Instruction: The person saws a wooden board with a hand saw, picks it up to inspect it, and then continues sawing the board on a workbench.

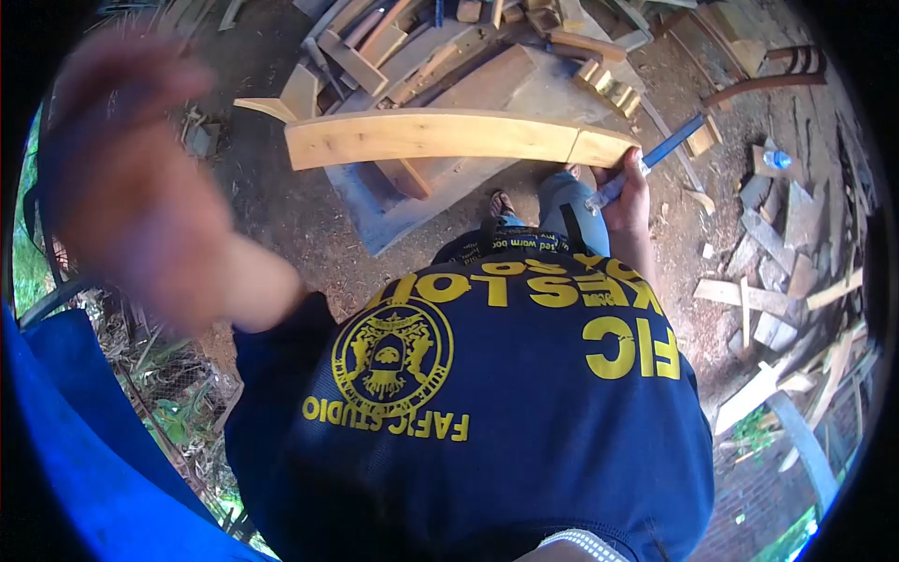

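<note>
The hands are apart: the right hand (629,195) is clamped on the right end of the curved board (440,136), and a blue bar (676,139) passes at this hand. The left hand (140,178) is raised to the left of the board, too blurred to tell if open. Beyond the board lie wood pieces (356,61); to its right, a bottle (776,159)

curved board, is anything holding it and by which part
The curved board is held near its narrower end, on the right of the picture, by the right hand; the left hand is off it.
</note>
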### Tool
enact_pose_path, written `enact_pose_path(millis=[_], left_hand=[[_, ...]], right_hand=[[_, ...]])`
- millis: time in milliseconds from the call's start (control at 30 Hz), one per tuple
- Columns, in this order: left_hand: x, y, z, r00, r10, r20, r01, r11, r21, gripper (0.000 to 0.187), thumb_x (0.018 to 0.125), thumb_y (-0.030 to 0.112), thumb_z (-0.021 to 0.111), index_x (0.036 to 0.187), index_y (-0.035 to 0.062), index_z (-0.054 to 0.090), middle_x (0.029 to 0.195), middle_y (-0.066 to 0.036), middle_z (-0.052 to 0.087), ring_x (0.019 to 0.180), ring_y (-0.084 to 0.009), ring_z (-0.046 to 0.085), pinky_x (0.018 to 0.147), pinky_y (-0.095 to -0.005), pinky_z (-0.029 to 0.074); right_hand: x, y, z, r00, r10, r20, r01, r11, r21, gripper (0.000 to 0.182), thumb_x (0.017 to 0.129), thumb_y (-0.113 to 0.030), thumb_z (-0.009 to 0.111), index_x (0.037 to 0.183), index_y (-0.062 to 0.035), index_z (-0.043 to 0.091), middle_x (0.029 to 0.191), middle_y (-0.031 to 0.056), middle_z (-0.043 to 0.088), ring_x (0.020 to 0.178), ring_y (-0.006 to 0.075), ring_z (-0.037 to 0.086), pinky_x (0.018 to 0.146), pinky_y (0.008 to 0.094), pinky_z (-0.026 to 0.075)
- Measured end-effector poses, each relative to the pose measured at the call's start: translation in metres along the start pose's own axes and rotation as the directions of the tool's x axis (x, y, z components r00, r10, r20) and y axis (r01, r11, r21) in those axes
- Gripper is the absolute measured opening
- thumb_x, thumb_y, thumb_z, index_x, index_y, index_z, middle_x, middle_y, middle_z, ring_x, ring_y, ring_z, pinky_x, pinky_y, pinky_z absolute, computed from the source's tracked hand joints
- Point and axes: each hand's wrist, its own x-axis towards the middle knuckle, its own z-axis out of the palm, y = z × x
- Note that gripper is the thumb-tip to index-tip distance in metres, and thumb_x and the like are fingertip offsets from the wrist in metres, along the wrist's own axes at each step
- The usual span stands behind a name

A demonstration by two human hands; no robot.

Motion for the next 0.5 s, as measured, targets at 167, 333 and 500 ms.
enact_pose_path(millis=[167, 333, 500], left_hand=[[0.031, 0.042, -0.046, 0.9, 0.382, -0.21, -0.415, 0.899, -0.143, 0.032, 0.08, 0.024, 0.06, 0.104, 0.0038, 0.065, 0.11, -0.014, 0.062, 0.104, -0.0278, 0.058, 0.093, -0.0371, 0.044], [0.035, 0.058, -0.046, 0.878, 0.438, -0.192, -0.467, 0.872, -0.148, 0.033, 0.08, 0.024, 0.061, 0.105, 0.004, 0.064, 0.11, -0.014, 0.062, 0.105, -0.0279, 0.058, 0.093, -0.0374, 0.044], [0.036, 0.058, -0.053, 0.874, 0.441, -0.204, -0.474, 0.866, -0.16, 0.033, 0.08, 0.024, 0.061, 0.106, 0.0041, 0.064, 0.111, -0.014, 0.061, 0.105, -0.028, 0.057, 0.093, -0.0377, 0.043]], right_hand=[[-0.011, -0.004, 0.013, 1.0, -0.021, 0.008, 0.022, 0.999, -0.044, 0.024, 0.094, -0.031, 0.058, 0.106, -0.011, 0.055, 0.098, 0.0018, 0.058, 0.09, 0.0181, 0.061, 0.075, 0.0362, 0.054], [-0.005, 0.0, 0.01, 0.998, -0.044, -0.033, 0.043, 0.998, -0.038, 0.027, 0.094, -0.028, 0.058, 0.109, -0.0066, 0.053, 0.105, 0.0088, 0.058, 0.1, 0.0255, 0.06, 0.086, 0.042, 0.051], [-0.004, -0.003, 0.014, 0.998, -0.069, 0.008, 0.069, 0.995, -0.067, 0.023, 0.093, -0.029, 0.059, 0.103, -0.0091, 0.054, 0.095, 0.0059, 0.058, 0.087, 0.0231, 0.063, 0.072, 0.039, 0.055]])
